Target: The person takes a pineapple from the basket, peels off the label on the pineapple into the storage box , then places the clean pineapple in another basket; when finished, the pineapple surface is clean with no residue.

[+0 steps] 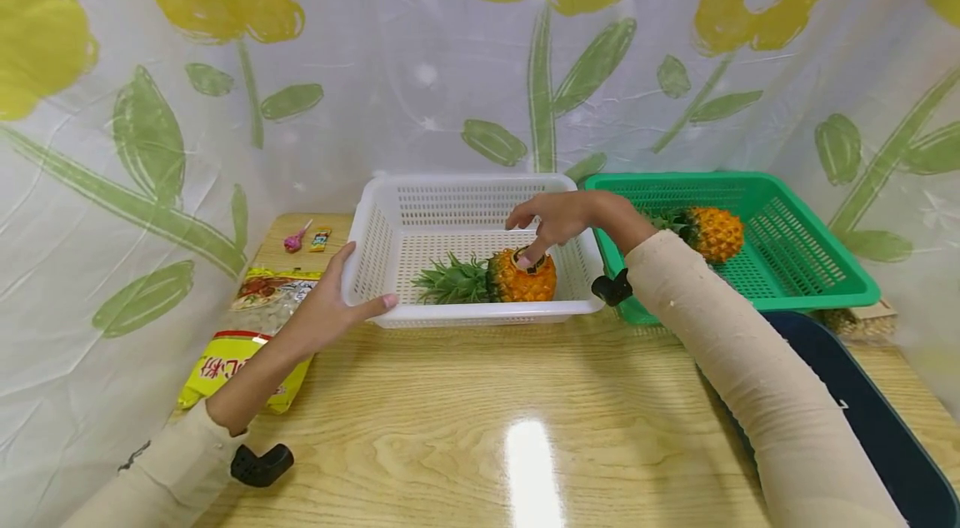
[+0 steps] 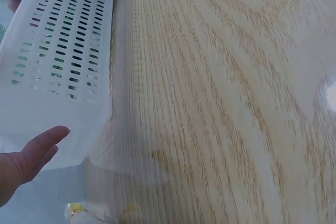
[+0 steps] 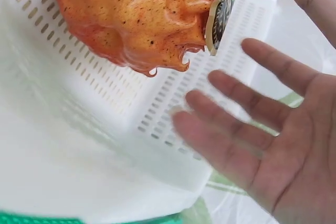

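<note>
A white slotted plastic basket (image 1: 480, 311) stands at the back of the table, with a pineapple (image 1: 521, 288) on its side inside, green leaves to the left and a dark label on its orange body. My left hand (image 1: 330, 303) rests at the basket's left front corner, thumb stretched over the rim; the left wrist view shows the hand (image 2: 26, 163) with straight digits against the basket's end. Over the pineapple hovers my right hand (image 1: 561, 218). In the right wrist view this hand (image 3: 294, 140) has its fingers spread, apart from the fruit (image 3: 136, 19).
At right, a green basket (image 1: 810, 295) holds another pineapple (image 1: 716, 235). A dark blue tub (image 1: 862, 395) lies partly under my right sleeve. Leftward are a yellow food bag (image 1: 225, 353), a pink lollipop (image 1: 294, 241) and a small packet (image 1: 320, 240). A flowered curtain (image 1: 390, 78) hangs behind.
</note>
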A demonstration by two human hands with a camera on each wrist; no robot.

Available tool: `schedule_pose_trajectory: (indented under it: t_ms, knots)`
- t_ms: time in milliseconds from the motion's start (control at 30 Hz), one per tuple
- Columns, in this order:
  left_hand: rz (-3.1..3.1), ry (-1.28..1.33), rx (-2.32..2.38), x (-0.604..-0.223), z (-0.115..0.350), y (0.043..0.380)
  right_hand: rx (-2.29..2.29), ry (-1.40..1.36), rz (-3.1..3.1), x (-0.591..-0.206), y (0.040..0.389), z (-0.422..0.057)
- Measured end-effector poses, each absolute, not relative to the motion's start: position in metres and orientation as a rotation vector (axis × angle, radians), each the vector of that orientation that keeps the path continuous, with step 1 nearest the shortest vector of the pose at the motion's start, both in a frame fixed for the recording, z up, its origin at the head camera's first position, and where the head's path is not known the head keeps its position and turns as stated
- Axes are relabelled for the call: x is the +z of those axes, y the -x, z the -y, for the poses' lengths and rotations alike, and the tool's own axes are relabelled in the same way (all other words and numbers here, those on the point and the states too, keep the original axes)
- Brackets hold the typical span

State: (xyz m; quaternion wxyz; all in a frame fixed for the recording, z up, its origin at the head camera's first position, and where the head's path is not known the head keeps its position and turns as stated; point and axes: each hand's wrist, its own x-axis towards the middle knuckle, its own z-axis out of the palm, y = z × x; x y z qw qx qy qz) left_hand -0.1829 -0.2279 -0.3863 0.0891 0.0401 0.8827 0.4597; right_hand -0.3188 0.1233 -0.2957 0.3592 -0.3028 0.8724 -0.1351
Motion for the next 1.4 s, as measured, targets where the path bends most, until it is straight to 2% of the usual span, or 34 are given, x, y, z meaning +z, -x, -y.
schedule_pose_trajectory:
  t_ms: [700,1400]
  knots:
    - [-2.643,-0.095,1.325,-0.389,0.230,0.183,-0.248,0.613,-2.047,-0.314,0.324,-0.097]
    - [-2.641,-0.096,1.314,-0.386,0.227,0.184,-0.110,0.587,-2.037,-0.316,0.327,-0.086]
